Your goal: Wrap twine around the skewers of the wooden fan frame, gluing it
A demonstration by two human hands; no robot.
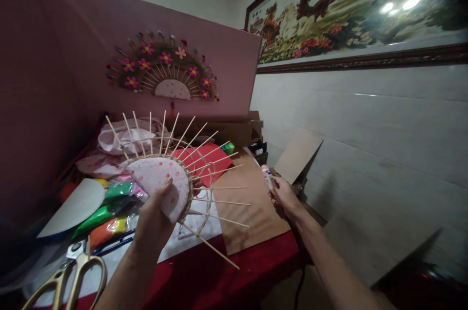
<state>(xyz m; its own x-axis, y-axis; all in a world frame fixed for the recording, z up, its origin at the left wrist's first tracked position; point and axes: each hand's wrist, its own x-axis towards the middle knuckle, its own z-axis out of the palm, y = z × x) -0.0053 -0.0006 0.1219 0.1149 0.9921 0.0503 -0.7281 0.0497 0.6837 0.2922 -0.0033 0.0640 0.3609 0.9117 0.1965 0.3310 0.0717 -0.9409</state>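
My left hand (155,217) grips a half-round fan frame (164,178): a pink dotted fabric half-disc edged with woven cord, with several thin wooden sticks radiating outward. It is held tilted above the table. My right hand (283,195) is shut around a small white tube with a pink label (268,177), probably a glue stick, held upright over the right edge of a brown cardboard sheet (252,212). The two hands are well apart.
A finished flowered fan (164,68) hangs on the pink board behind. Gold-handled scissors (73,276), coloured bags (106,212), a white half-disc (73,207), red paper (204,159) and pink cloth (120,142) lie on the red-covered table. A framed painting (358,12) hangs on the right wall.
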